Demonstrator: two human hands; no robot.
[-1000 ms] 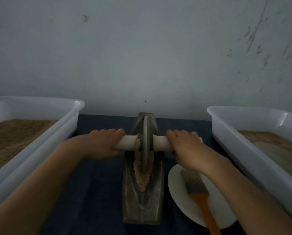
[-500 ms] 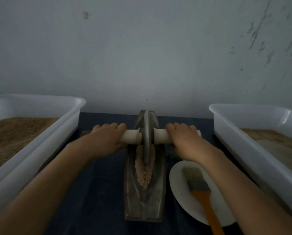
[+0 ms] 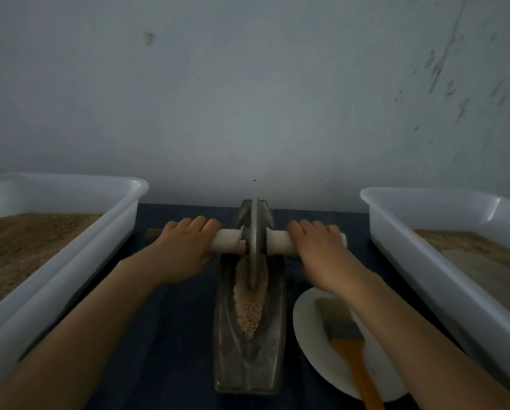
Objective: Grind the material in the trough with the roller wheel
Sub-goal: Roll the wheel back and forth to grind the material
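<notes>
No writing, label, brand mark or number can be read anywhere here (the light is dim and the edges soft). The pale grey plaster wall (image 3: 248, 99) beyond the hands carries only dark scuffs and specks, which form no letters or signs.

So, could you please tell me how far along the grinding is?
Done: the material is loaded in the trough. In hand: the left hand and right hand grip the handles of the roller wheel, which sits in the trough's far half. Left: the material looks coarse and granular, so most grinding remains.
</notes>
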